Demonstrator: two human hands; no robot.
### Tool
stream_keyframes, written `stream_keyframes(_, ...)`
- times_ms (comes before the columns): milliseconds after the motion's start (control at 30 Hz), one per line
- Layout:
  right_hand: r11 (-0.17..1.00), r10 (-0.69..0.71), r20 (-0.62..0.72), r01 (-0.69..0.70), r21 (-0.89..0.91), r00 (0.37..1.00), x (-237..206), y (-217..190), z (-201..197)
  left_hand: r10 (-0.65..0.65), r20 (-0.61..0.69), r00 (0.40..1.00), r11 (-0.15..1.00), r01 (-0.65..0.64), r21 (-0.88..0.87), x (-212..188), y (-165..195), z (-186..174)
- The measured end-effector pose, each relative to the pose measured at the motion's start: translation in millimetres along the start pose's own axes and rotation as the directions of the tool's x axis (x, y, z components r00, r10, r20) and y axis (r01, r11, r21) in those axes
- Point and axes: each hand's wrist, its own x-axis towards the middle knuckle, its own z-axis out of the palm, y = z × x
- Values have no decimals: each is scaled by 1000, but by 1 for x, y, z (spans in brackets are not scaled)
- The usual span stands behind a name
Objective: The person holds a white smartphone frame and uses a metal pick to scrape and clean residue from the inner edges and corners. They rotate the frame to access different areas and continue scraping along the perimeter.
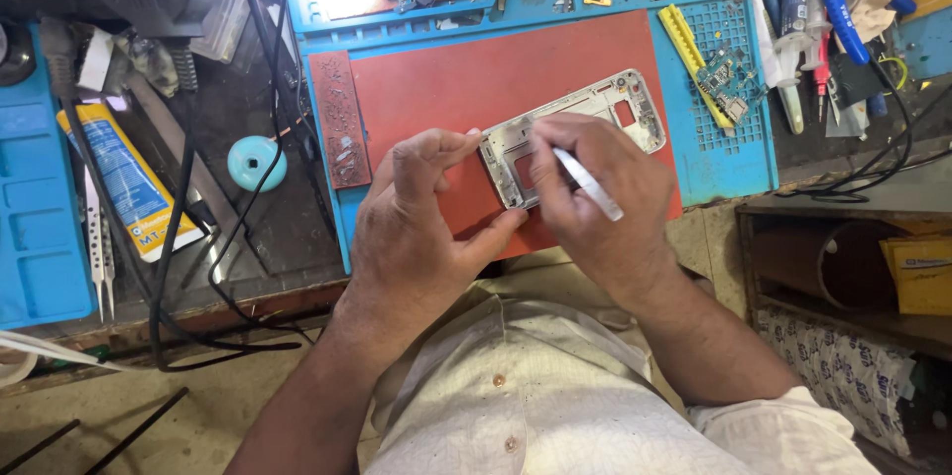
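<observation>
The phone frame (580, 128), a thin silver-grey shell with open cut-outs, lies flat on the red mat (446, 88) near the front edge of the surface. It looks light and fairly stiff, yet its narrow rails would likely bend or crack under a twist, so the sound hold is along the outer edges rather than across the windows. The left hand (421, 222) does this: thumb and forefinger pinch the frame's near-left corner, the other fingers curled under. The right hand (605, 202) is closed in a pen grip around a slim white tool (587, 183) (tweezers or a spudger, I cannot tell which), its tip hidden behind the fingers over the frame's lower part. Around the red mat runs a blue work mat (709, 153), with a loose circuit board (729, 78) on its grid to the right and a yellow pry stick (691, 54) beside that.
</observation>
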Motion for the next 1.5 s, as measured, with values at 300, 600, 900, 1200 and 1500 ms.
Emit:
stream_keyframes(300, 985, 31, 125, -51, 163, 992, 1, -29, 3, 24, -1, 1000, 1000, -24, 10, -10, 1, -13)
stream_keyframes(600, 959, -64, 268, -15, 282, 961, 10, -5, -11, -16, -9, 1000, 1000, 16, -6, -11, 4, -10)
stream_keyframes(900, 943, -147, 354, 23, 332, 924, -3, 13, -30, -18, -14, 1000, 1000, 18, 11, -11, 4, 6)
stream_keyframes(1200, 933, -226, 442, 63, 355, 868, -9, 29, -52, 7, -14, 1000, 1000, -7, 18, -12, 3, 15)
stream_keyframes(1500, 912, -196, 517, -39, 408, 833, 6, 42, -56, 52, -10, 999, 996, -52, 75, -10, 11, 17)
